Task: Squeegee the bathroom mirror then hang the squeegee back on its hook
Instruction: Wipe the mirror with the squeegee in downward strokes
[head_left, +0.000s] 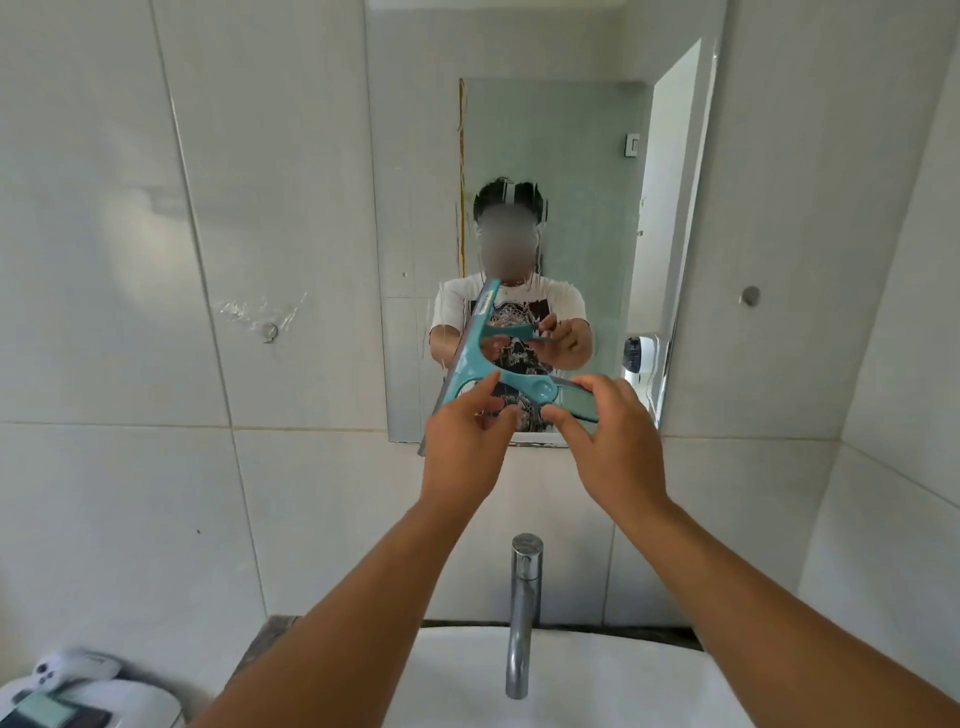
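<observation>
A teal squeegee (480, 353) is held in front of the lower part of the wall mirror (550, 156), its blade tilted and running from upper right to lower left. My left hand (462, 452) pinches the frame near the blade. My right hand (610, 441) grips the handle end. The mirror shows a person holding the squeegee with both hands. A small round hook (269, 330) sits on the tile wall left of the mirror, with clear film around it. Another round knob (750, 296) is on the wall to the right.
A chrome faucet (522, 608) rises over the white sink (452, 675) below my arms. At the bottom left lie a white object and other small items (67, 686) on the counter. White tiled walls surround the mirror.
</observation>
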